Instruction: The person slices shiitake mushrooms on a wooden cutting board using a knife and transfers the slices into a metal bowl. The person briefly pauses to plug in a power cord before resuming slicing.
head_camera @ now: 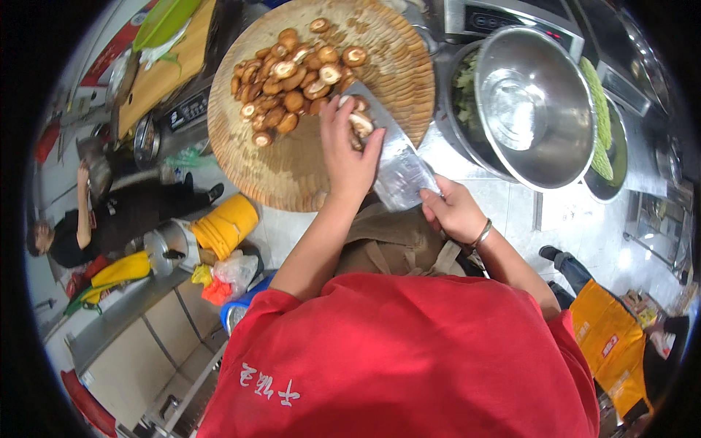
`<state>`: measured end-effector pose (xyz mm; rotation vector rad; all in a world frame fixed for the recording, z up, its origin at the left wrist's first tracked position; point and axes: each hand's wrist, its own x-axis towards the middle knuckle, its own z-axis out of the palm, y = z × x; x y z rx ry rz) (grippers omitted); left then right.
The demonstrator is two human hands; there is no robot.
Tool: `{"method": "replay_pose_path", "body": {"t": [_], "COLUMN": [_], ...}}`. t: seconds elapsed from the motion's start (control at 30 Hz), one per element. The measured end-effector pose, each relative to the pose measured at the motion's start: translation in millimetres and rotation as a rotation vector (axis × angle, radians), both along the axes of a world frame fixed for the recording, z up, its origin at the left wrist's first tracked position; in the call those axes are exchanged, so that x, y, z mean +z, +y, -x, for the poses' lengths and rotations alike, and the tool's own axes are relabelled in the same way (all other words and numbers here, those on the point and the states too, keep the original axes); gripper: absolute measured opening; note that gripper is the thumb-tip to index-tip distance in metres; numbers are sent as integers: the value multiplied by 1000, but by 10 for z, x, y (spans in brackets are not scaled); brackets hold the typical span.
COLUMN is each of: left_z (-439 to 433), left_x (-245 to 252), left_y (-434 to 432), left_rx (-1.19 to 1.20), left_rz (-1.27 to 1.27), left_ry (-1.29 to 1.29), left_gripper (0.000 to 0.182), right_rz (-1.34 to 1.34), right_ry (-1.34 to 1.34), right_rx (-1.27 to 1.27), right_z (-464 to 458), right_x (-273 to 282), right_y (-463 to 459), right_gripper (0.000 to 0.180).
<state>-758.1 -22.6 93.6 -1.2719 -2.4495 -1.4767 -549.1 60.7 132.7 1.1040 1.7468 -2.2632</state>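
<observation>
A round wooden chopping block [263,169] lies before me, its surface scored with cut marks. On its left half is a heap of brown mushrooms [293,79], some showing pale stem sides. My right hand [457,211] grips a broad metal cleaver [402,161] near its heel; the handle is hidden by the fingers. The blade lies flat and slants up to the left, its lower part past the block's edge. Several mushroom pieces [361,123] rest on the blade. My left hand [350,142] is cupped over them, thumb on the right and fingers on the left.
Right of the block, a steel bowl [536,109] tilts over a pot [465,126] of pale green pieces. Beyond are a green basin [616,156] and an induction cooker [515,22]. A wooden board [170,71] stands at left. Two other people work at far left and lower right.
</observation>
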Motion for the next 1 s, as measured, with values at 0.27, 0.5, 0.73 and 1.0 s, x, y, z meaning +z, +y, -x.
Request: {"method": "replay_pose_path", "body": {"t": [0.27, 0.5, 0.73, 1.0], "left_z": [-224, -1014, -1225, -1577], "left_x": [809, 1034, 549, 741], "left_y": [714, 1867, 2405, 2408], "left_rx": [-245, -480, -396, -546], "left_rz": [-146, -383, -83, -258], "left_ry": [178, 129, 81, 166], "left_gripper": [69, 50, 29, 44], "right_rz": [-43, -143, -167, -136], "right_ry": [93, 73, 11, -29], "right_rx": [-214, -620, -750, -722], "right_z": [-397, -988, -1479, -1663], "right_x": [861, 1223, 1167, 1170], "right_y": [131, 253, 304, 308], "right_gripper": [16, 13, 12, 12]}}
